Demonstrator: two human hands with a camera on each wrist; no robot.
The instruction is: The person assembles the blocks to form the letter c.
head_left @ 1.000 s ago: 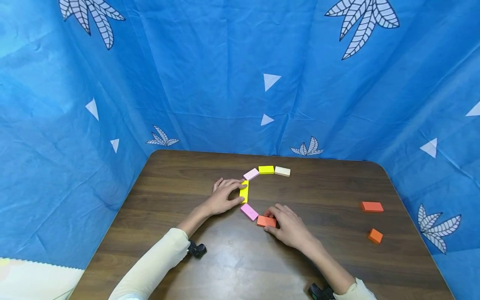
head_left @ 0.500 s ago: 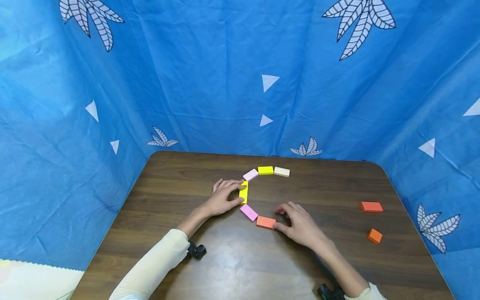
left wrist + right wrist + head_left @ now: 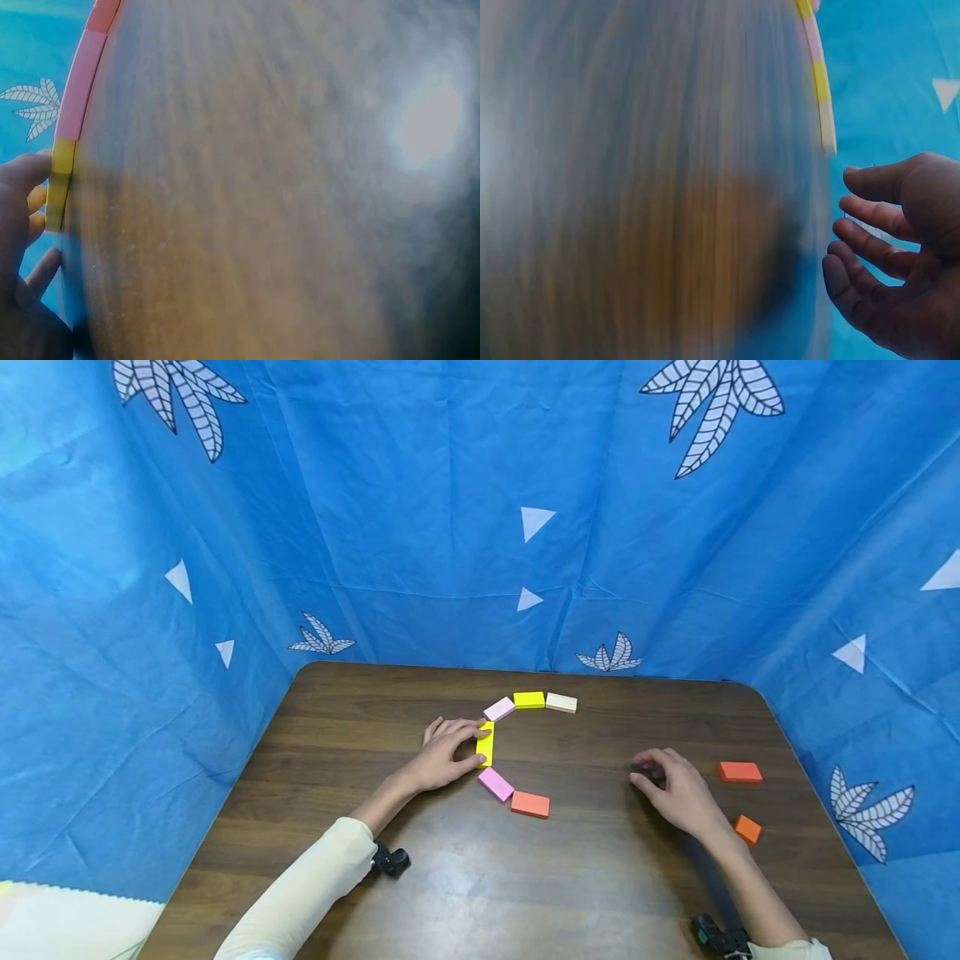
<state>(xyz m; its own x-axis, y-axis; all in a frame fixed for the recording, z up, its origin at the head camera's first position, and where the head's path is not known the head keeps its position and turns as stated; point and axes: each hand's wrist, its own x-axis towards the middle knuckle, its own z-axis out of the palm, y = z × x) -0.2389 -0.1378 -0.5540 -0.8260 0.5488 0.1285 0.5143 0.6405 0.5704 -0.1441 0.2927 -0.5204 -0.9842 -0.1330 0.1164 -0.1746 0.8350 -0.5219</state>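
Note:
My left hand (image 3: 441, 762) pinches an upright-lying yellow block (image 3: 487, 748) between thumb and forefinger at its two ends. This block belongs to a curved row flat on the table: a pale pink block (image 3: 499, 708), another yellow block (image 3: 528, 700) and a cream block (image 3: 562, 702) run off its far end. From its near end follow a pink block (image 3: 496, 784) and a red-orange block (image 3: 530, 804). Holding nothing, my right hand (image 3: 681, 795) hovers over the right part of the table, fingers loosely bent. In the right wrist view thumb and fingers are apart.
Beyond my right hand lie a red block (image 3: 739, 772) and a smaller orange block (image 3: 747, 829), the latter right beside the forearm. The brown wooden table (image 3: 420, 902) has a blue patterned cloth (image 3: 420, 527) hanging round its back and sides.
My right hand has let go of the red-orange block and moved right, towards the two separate blocks. The left hand keeps its place at the yellow block.

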